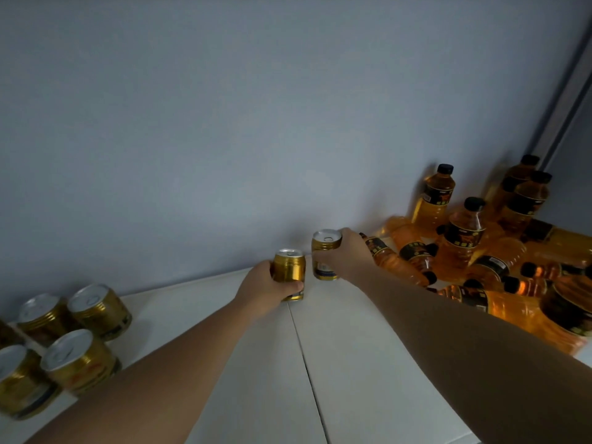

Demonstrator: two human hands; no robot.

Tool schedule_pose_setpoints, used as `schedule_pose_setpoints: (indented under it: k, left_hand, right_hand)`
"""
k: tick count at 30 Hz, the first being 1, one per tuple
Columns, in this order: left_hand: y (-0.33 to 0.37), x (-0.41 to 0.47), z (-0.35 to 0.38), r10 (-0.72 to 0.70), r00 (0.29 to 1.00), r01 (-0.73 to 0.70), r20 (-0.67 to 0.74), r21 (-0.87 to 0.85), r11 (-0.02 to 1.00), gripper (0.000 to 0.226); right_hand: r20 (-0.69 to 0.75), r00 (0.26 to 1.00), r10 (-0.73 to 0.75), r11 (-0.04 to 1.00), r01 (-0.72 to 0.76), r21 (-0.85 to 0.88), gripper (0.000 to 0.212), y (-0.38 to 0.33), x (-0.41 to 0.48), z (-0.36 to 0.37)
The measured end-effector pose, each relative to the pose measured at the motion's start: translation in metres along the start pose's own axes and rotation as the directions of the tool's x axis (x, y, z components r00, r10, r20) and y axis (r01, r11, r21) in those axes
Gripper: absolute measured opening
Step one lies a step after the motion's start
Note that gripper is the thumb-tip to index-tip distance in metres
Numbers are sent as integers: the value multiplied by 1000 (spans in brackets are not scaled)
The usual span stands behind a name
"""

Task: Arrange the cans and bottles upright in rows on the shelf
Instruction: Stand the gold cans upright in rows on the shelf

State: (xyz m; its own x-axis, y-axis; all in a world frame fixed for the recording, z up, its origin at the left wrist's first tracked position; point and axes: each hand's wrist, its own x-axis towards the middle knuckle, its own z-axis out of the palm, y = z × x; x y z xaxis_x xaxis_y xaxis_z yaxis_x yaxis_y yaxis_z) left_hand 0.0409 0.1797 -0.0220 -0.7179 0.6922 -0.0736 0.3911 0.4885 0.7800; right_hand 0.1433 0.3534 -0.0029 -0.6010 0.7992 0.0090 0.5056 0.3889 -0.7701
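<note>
L grip (264, 288) holds near gold can (290, 267), R grip (350, 254) far gold can (323, 248).

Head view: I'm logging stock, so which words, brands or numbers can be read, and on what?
None legible.
The left can, in the left hand: print blurred.
The right can, in the right hand: blue-white label blurred.
The bottles: dark labels, marks too small.
The short cans: labels blurred.
</note>
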Motion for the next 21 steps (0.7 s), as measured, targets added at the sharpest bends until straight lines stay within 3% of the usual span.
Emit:
schedule_pose_setpoints:
  k: [5,10,16,21]
  left_hand:
    - [-10,-14,-5,29,998,-28,-52,9,1000,51]
    - [-23,-46,-15,38,996,-40,-76,-15,999,51]
    - [-44,-115,-38,-13,986,6,-165,-38,999,69]
    - [-63,-182,-66,-69,964,60,-258,-46,997,61]
  right_hand:
    - [-79,995,-60,993,68,102,50,-5,-25,-4]
    - [-108,988,-111,988,121,92,51,-16,-66,-5]
    - [-94,983,-161,985,165,45,46,-33,-129,9]
    - [-45,975,-219,963,223,152,54,-49,-184,40]
